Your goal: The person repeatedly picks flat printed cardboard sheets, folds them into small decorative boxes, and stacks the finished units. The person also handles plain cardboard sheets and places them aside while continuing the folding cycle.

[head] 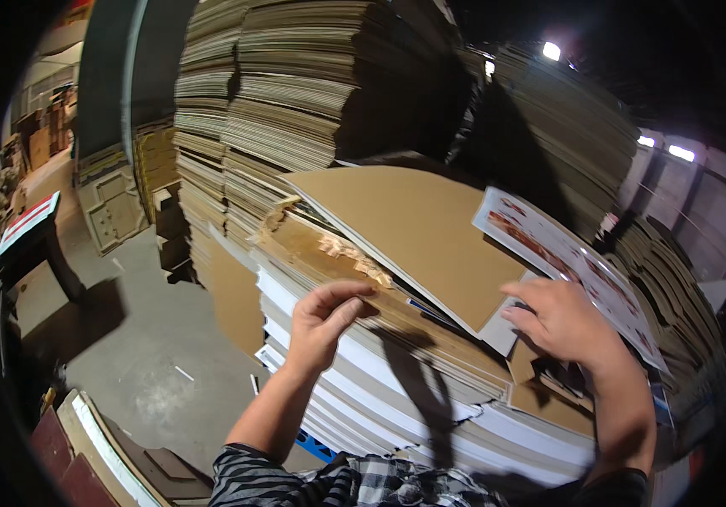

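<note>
A large brown cardboard sheet [413, 234] lies slanted across a waist-high stack of white-and-grey boards [363, 386]. My left hand [328, 320] is over the near side of the stack, fingers curled and thumb close to them; nothing shows in its grasp. By the sheet's right corner is my right hand [556, 314], its thumb and forefinger slightly apart and nothing visible between them. Beneath the brown sheet, a white board corner [507, 333] sticks out. A glossy printed sheet [565, 266] with red-brown pictures lies behind my right hand. Torn, crumpled brown scraps [353, 256] rest on the wood-coloured top board [306, 237].
Tall stacks of flat cardboard [293, 95] rise behind the boards. More stacked sheets [667, 285] stand at the right. Grey floor [160, 355] runs along the left, with a dark stand [52, 253] on it. Dark red and beige panels [109, 450] lean at the lower left.
</note>
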